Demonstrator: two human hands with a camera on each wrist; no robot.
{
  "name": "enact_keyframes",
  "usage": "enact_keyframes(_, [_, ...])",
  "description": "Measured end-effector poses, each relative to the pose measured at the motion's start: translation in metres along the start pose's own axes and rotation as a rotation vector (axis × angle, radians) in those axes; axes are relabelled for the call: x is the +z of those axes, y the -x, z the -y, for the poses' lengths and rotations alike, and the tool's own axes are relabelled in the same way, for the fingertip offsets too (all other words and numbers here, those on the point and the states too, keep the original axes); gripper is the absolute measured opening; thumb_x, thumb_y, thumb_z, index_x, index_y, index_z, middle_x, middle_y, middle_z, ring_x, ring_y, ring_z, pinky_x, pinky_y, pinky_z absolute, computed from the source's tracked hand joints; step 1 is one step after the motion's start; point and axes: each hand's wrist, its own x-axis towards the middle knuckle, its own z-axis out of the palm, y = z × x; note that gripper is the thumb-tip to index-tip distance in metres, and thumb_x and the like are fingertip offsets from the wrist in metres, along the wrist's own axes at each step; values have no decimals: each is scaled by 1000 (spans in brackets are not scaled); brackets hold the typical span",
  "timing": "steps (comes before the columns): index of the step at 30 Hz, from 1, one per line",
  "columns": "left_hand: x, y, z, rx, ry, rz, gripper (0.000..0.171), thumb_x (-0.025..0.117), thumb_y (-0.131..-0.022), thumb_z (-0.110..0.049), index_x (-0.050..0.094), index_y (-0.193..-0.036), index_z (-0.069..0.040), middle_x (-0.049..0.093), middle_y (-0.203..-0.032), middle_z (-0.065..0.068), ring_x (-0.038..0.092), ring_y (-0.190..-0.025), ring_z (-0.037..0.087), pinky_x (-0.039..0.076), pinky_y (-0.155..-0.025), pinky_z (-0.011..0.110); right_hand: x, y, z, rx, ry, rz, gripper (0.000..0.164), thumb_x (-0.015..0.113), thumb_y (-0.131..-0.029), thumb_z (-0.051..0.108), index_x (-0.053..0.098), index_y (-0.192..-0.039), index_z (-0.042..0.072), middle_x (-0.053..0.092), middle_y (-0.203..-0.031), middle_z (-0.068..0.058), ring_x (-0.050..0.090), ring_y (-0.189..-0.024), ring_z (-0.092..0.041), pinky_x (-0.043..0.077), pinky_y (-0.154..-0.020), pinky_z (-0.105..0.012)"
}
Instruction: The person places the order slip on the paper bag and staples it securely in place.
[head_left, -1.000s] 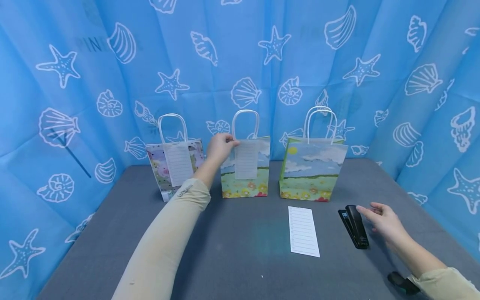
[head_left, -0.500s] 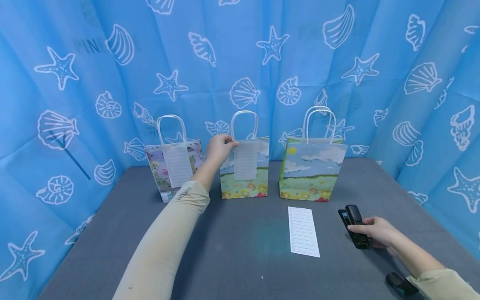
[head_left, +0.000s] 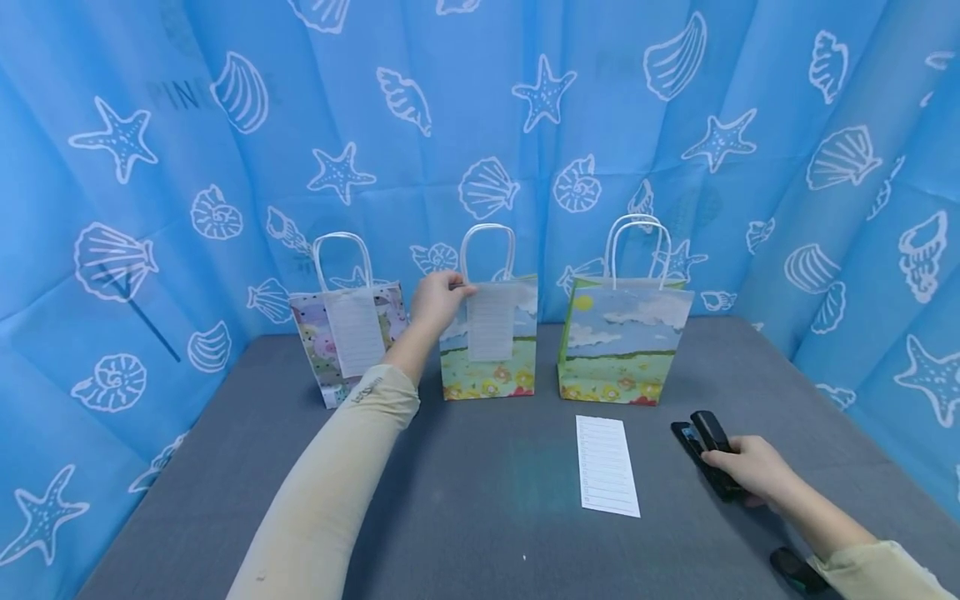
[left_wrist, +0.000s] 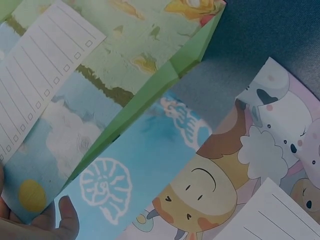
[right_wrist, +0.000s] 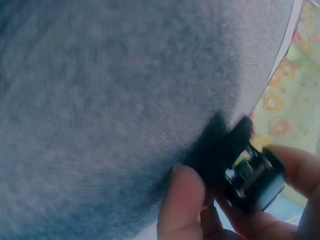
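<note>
Three paper gift bags with white handles stand in a row. My left hand pinches the top left edge of the middle gift bag, at the corner of a lined checklist sheet lying against its front. The left wrist view shows this checklist sheet and fingertips at the bag's rim. My right hand grips a black stapler, thumb on one side, fingers round the other. In the right wrist view the stapler is held over the grey cloth, jaws apart.
Another lined sheet lies on the grey tabletop. At left, the animal-print gift bag carries a similar sheet. The right-hand landscape gift bag stands behind the loose sheet. A blue seashell curtain hangs behind.
My right hand has gone from touching the stapler's top end to gripping its body, and the stapler has shifted slightly left. My left hand keeps its pinch on the middle bag.
</note>
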Motion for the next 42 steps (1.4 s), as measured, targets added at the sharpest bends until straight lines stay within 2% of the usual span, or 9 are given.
enact_keyframes(7, [0, -1, 0, -9, 7, 4, 23, 63, -96, -29, 63, -87, -9, 53, -75, 3, 40, -63, 17, 33, -58, 31, -6, 11, 7, -103, -67, -54, 48, 46, -103, 28, 45, -118, -17, 54, -94, -24, 55, -77, -24, 53, -59, -41])
enact_keyframes(15, [-2, 0, -1, 2, -6, -2, 26, 63, -96, -29, 58, -81, -9, 52, -75, 3, 38, -62, 17, 32, -58, 30, -5, 21, 20, -180, -287, -83, 64, 30, -105, 46, 37, -130, -13, 51, -89, -8, 45, -65, -17, 42, -57, -34])
enact_keyframes(21, [-1, -1, -2, 1, -6, -5, 29, 63, -96, -30, 55, -78, -9, 48, -71, 3, 37, -61, 17, 32, -57, 30, 0, 23, 27, -212, -468, 3, 72, 14, -103, 52, 21, -136, -11, 48, -87, -6, 43, -64, -15, 40, -56, -31])
enact_keyframes(25, [-1, -2, -2, 1, -17, -11, 28, 63, -96, -31, 56, -79, -9, 49, -72, 3, 38, -61, 17, 32, -57, 30, 2, 24, 35, -235, -569, 26, 64, 27, -105, 46, 21, -138, -9, 50, -90, -5, 50, -63, -13, 45, -57, -30])
enact_keyframes(28, [0, -2, -2, 0, -17, -11, 27, 63, -96, -31, 58, -81, -9, 52, -75, 3, 39, -62, 17, 32, -57, 30, 4, 24, 40, -236, -662, 24, 55, 44, -104, 35, 28, -138, -5, 55, -89, -4, 55, -64, -11, 49, -57, -28])
enact_keyframes(31, [0, -2, -1, -1, -9, -8, 28, 63, -96, -30, 57, -79, -9, 51, -74, 3, 38, -62, 18, 32, -58, 30, 7, 22, 47, -214, -788, 24, 43, 57, -100, 23, 38, -133, 4, 53, -90, -2, 53, -66, -10, 46, -57, -27])
enact_keyframes(34, [0, -2, 0, 0, -6, -3, 28, 62, -96, -30, 56, -78, -9, 51, -74, 3, 38, -62, 18, 32, -58, 30, 10, 21, 54, -207, -908, 48, 25, 59, -98, 16, 47, -119, 11, 48, -92, -1, 45, -69, -10, 41, -61, -29])
enact_keyframes(38, [0, -2, 0, -5, -9, 1, 26, 62, -96, -30, 59, -81, -9, 53, -76, 3, 39, -63, 18, 33, -58, 30, 15, 18, 65, -217, -1072, 104, 3, 56, -99, 15, 59, -101, 14, 52, -90, 1, 47, -73, -11, 40, -67, -29])
enact_keyframes(42, [0, -2, 1, -13, -10, 2, 25, 63, -96, -31, 61, -84, -9, 54, -76, 3, 40, -64, 18, 33, -58, 30, 19, 12, 75, -253, -1090, 141, 15, 55, -100, 22, 64, -88, 18, 63, -81, 6, 58, -79, -8, 43, -72, -27])
